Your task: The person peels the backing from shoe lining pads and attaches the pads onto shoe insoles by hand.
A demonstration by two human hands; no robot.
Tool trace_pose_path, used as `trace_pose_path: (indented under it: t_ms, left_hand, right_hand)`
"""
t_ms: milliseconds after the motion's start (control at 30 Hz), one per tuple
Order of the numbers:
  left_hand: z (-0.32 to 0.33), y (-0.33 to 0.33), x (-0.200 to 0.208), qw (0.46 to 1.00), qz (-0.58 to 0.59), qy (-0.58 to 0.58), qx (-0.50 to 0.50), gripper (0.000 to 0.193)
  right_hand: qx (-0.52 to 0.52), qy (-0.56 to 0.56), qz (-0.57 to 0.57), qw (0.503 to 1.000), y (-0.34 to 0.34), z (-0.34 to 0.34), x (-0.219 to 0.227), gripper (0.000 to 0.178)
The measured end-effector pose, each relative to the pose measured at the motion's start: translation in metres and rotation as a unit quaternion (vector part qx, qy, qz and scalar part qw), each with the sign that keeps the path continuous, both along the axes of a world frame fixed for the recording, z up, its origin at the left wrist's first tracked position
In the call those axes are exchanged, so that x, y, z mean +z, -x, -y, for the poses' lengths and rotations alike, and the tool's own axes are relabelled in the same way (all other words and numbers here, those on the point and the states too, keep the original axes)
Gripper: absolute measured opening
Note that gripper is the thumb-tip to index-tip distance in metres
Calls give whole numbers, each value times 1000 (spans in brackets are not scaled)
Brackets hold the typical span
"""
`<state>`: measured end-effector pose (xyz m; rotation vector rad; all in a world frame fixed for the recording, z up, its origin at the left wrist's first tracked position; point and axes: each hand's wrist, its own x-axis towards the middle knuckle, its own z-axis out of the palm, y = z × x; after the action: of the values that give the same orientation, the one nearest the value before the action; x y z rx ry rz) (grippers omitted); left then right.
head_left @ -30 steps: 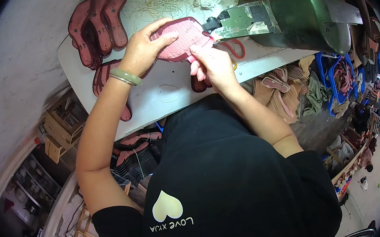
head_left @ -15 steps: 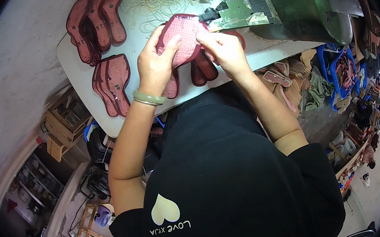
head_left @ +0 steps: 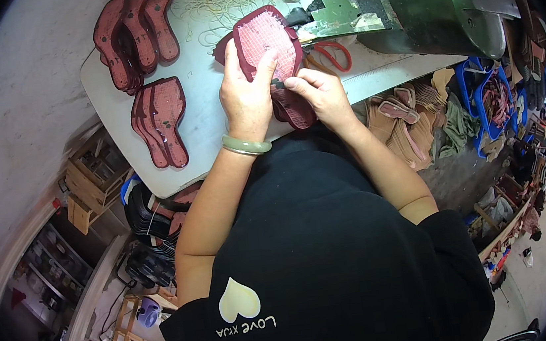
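Observation:
A pink insole (head_left: 267, 34) with a quilted-looking face and a maroon rim is held up beside the arm of a green sewing machine (head_left: 363, 11). My left hand (head_left: 247, 100) is closed round its left side, thumb lying on the pink face. Lower down, my right hand (head_left: 322, 95) pinches at its right edge. A small dark piece (head_left: 277, 85) shows by the right fingertips; I cannot make out what it is. Another maroon part reaches out behind my left fingers, and the insole's lower end is partly covered by my hands.
Stacks of similar insoles (head_left: 164, 118) lie on the white table (head_left: 101, 88) at left. Red-handled scissors (head_left: 339, 56) rest below the machine arm. Loose pale cord (head_left: 218, 0) tangles at the back. Blue crates (head_left: 471, 93) and cloth scraps crowd the floor to the right.
The insole has turned more lengthwise, showing its long face. My right hand has moved down along its edge, my left hand rightward and down. The red-handled scissors are more exposed.

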<state>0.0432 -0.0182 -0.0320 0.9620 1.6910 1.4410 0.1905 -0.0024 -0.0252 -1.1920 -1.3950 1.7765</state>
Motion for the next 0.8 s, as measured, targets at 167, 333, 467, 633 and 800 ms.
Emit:
trace_pose_path:
  t_ms: [167,333,467,633,800]
  left_hand:
    - [-11,-3,10,999,36,-38,16,48]
    - [-9,5,23,982,189,-21,21,46]
    - [11,30,38,964,259,-41,-42,45]
    - [46,47,52,966,239,-12,-99,51]
    - [68,37,46,981,185,-35,-46,47]
  right_hand:
    - [-16,6,-16,1000,3,-9,-3,18]
    - [-16,-30,2,999,13,-8,7,22]
    - [70,-7,-26,997,8,-3,19,23]
    - [29,163,-240,957,20,-11,19,28]
    - [35,123,-157,979,43,14,3,27]
